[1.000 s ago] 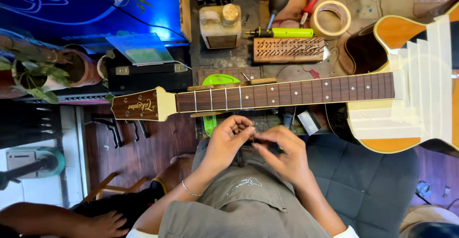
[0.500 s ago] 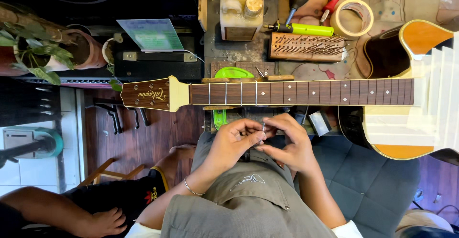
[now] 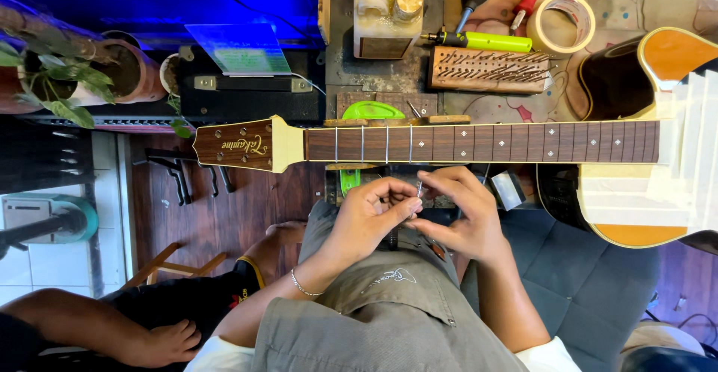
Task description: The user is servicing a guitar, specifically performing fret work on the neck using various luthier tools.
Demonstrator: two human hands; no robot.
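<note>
Overhead head view. An acoustic guitar with a dark rosewood fretboard, pale binding and orange-and-cream body (image 3: pixel 479 142) lies across the cluttered tabletop (image 3: pixel 389 80), its brown headstock (image 3: pixel 239 144) overhanging the tabletop's left edge.

Just below the guitar's neck, near its middle, the two hands meet over the person's lap. The left hand (image 3: pixel 370 219) is closed, thumb and forefinger pinched on a small thin silvery metal piece (image 3: pixel 419 191), which stands roughly upright just under the fretboard's lower edge; what kind of piece it is cannot be told. The right hand (image 3: pixel 460 219) curls in from the other side, its fingertips touching the left hand's fingertips at the base of the same piece, pinched rather than spread. A thin silver bracelet (image 3: pixel 301 285) circles the left wrist.

Above the guitar's neck lie a wooden block studded with rows of metal pins (image 3: pixel 490 69), a yellow-green handled tool (image 3: pixel 482 41), a roll of beige tape (image 3: pixel 561 23) and a square pale bottle with a cork-like cap (image 3: pixel 387 20). A bright green plastic part (image 3: pixel 372 110) touches the neck's upper edge. Left of the headstock stand terracotta pots with green plants (image 3: pixel 67 77). Below the headstock, another person's hand (image 3: pixel 168 342) rests on a dark-clad knee.
</note>
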